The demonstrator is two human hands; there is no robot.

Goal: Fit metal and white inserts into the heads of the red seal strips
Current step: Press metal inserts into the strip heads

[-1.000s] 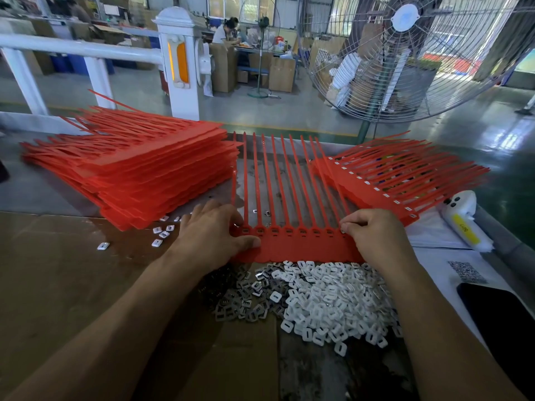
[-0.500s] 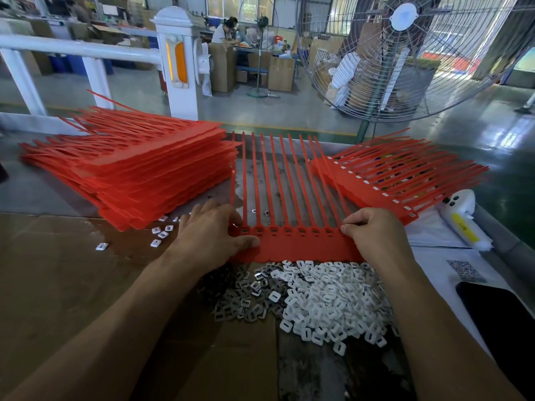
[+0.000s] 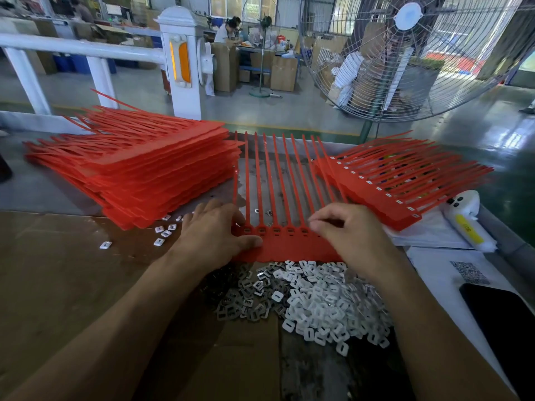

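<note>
A sheet of joined red seal strips [image 3: 289, 244] lies flat on the table, tails pointing away. The left hand [image 3: 212, 235] rests palm down on its left end, thumb pressing the sheet, fingers relaxed. The right hand [image 3: 351, 235] curls over the right end, fingertips [image 3: 314, 224] pinched together at the strip heads; whether they hold an insert cannot be told. A pile of white inserts [image 3: 324, 302] and metal inserts [image 3: 246, 299] sits just nearer.

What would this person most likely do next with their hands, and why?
Probably the right hand presses its pinched fingertips down into the next head of the red strip sheet. It hovers at the sheet's right end, the left hand holds the left end flat, and the heap of white inserts lies just below. Whether it holds an insert can't be seen.
</note>
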